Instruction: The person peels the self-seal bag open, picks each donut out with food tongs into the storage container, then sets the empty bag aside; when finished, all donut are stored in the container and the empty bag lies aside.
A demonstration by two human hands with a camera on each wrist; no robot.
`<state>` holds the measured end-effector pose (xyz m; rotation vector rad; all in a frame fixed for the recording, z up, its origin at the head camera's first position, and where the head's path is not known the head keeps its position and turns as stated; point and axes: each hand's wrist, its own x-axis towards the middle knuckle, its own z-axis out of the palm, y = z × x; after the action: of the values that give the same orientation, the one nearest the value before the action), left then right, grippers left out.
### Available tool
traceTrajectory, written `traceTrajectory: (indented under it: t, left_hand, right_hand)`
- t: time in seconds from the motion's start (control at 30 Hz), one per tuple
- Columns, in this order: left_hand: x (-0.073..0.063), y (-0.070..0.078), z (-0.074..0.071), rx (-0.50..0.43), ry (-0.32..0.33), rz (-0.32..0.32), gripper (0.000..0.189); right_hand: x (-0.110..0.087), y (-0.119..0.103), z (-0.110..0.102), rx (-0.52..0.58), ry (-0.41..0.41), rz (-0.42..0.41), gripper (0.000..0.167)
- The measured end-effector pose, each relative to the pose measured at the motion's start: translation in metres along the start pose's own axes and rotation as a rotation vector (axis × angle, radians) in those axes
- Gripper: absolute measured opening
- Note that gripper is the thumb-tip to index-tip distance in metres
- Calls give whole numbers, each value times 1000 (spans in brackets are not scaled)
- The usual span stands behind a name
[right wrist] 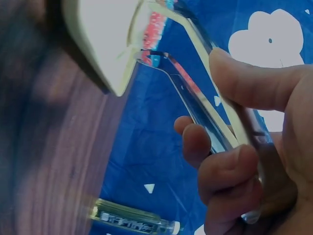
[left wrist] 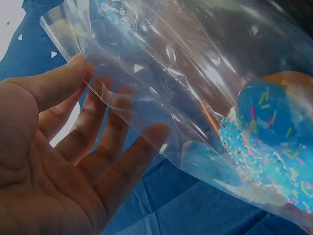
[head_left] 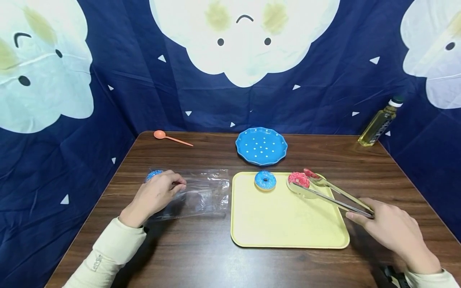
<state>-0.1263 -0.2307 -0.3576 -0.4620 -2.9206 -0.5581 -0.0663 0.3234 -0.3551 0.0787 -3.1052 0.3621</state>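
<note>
My left hand (head_left: 156, 196) pinches the edge of a clear plastic bag (head_left: 212, 186) between thumb and forefinger, the other fingers loosely bent. Inside the bag, blue doughnuts with colored sprinkles (left wrist: 269, 132) show in the left wrist view; the head view has them mostly hidden behind the hand. My right hand (head_left: 392, 228) grips metal tongs (head_left: 338, 196). The spread tips of the tongs stand on either side of a pink doughnut (head_left: 298, 179) on the yellow tray (head_left: 288, 228). A blue doughnut (head_left: 265, 180) lies near the tray's back edge, left of the pink one.
Behind the tray is a blue polka-dot plate (head_left: 261, 146). An orange spoon (head_left: 173, 138) lies at the table's back left, and an oil bottle (head_left: 379, 124) stands at the back right. Blue cloth with clouds (head_left: 245, 100) hangs around the wooden table (head_left: 201, 248).
</note>
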Motion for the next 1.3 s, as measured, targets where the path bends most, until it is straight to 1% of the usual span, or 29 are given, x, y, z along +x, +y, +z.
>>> traceTrajectory:
  t: [0.17, 0.23, 0.37, 0.43, 0.6, 0.83, 0.93, 1.03, 1.1, 1.17, 1.3]
  left_hand:
    - [0, 0, 0, 0, -5, -5, 4]
    - [-1, 0, 0, 1, -5, -7, 4]
    - [-1, 0, 0, 2, -4, -5, 4]
    - [-1, 0, 0, -1, -7, -4, 4]
    - [-2, 0, 0, -3, -10, -7, 4]
    - [-2, 0, -1, 11, -6, 2, 4]
    - [-2, -1, 0, 13, -1, 10, 4]
    - [-2, 0, 0, 16, 2, 13, 4]
    - [-2, 0, 0, 17, 3, 15, 4]
    - [-2, 0, -1, 16, 3, 13, 4]
    - [-2, 1, -2, 13, -1, 9, 4]
  right_hand:
    - [3, -10, -6, 2, 31, -17, 52]
    - [7, -16, -7, -1, 42, -34, 57]
    - [15, -30, -6, -3, 52, -97, 65]
    - [20, -38, -5, -2, 58, -131, 66]
    - [31, -53, -3, -14, 93, -199, 59]
    - [45, -75, 4, -22, 103, -283, 47]
    - [50, -83, 8, -20, 123, -332, 47]
    - [56, -92, 11, -15, 132, -372, 52]
    - [59, -98, 14, -10, 136, -394, 51]
    - [62, -104, 17, -7, 140, -420, 47]
    - [67, -116, 24, -8, 166, -487, 34]
